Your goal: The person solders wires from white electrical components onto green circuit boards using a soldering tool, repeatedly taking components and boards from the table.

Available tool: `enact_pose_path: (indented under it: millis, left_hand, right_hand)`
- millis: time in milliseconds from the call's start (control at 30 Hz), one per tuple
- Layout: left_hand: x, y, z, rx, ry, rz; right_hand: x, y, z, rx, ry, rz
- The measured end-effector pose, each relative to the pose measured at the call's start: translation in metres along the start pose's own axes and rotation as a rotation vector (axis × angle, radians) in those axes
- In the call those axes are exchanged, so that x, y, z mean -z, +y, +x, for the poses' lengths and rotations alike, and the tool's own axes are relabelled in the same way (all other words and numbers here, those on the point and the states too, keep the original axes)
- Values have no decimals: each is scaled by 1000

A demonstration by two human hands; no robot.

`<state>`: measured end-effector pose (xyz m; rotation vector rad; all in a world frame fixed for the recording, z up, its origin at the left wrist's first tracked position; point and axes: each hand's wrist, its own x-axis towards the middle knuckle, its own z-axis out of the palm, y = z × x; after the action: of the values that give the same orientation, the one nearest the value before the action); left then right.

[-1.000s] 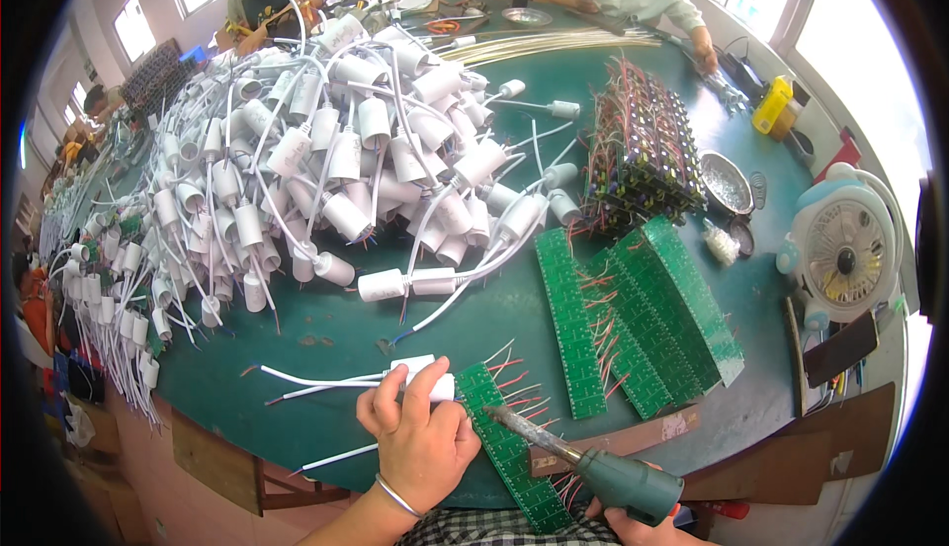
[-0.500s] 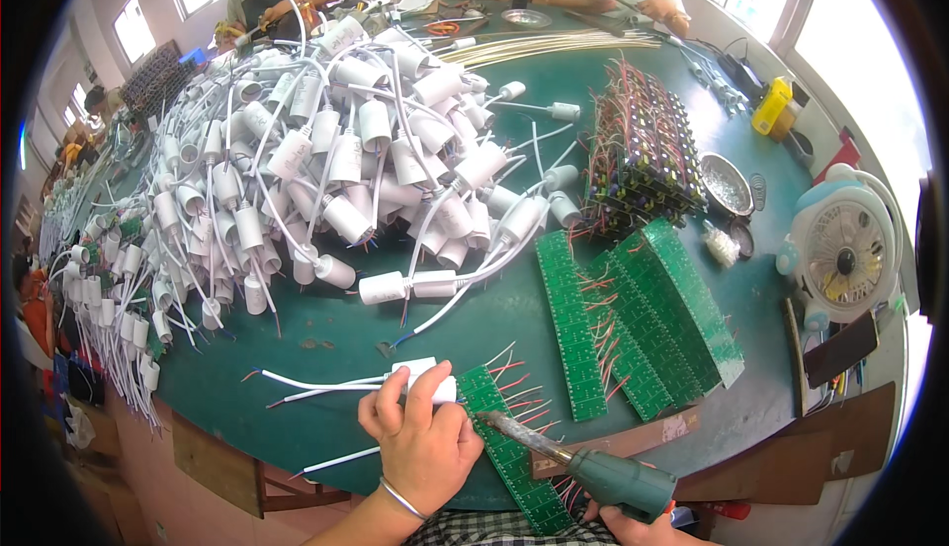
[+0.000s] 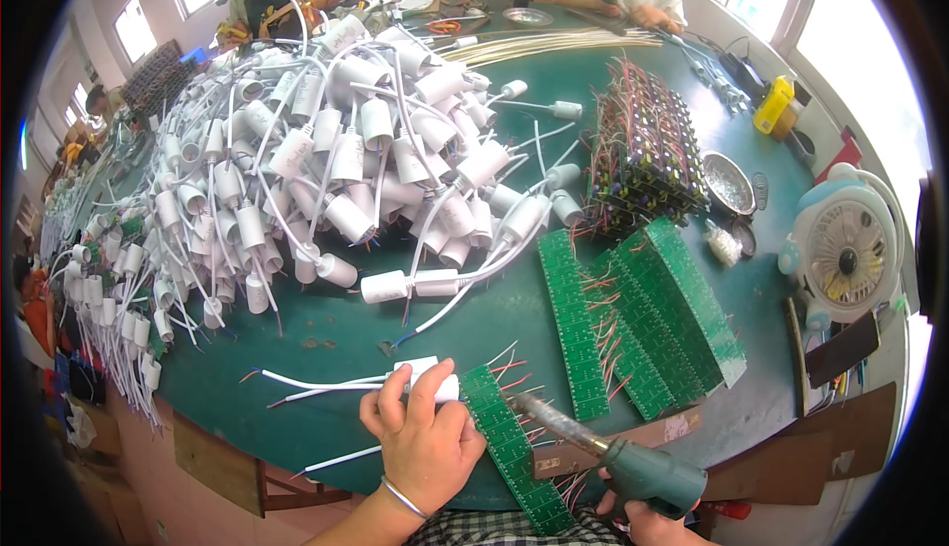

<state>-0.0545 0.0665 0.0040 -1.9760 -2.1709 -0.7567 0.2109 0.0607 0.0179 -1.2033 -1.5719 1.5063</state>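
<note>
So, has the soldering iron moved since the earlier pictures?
Yes, the soldering iron has moved right and slightly up in view, judged against the nearest green board, which looks still.

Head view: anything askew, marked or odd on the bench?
Two things. The rightmost green circuit-board strip looks tilted up, its face angled differently from the strips beside it. Also, dark smudges mark the green tabletop, farther out and left of the left hand; can't tell what they are.
</note>
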Motion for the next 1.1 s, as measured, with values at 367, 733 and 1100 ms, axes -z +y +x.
enact_pose_path:
  millis: [367,733,1100]
  left_hand:
    - [-11,7,-13,60,57,-108]
    - [11,-8,-39,19,186,-138]
    - [28,-22,-23,-270,157,137]
  right_hand:
    - [-54,-12,79,38,-389,162]
    - [-11,11,46,22,-133,354]
    - [23,49,16,-114,258,512]
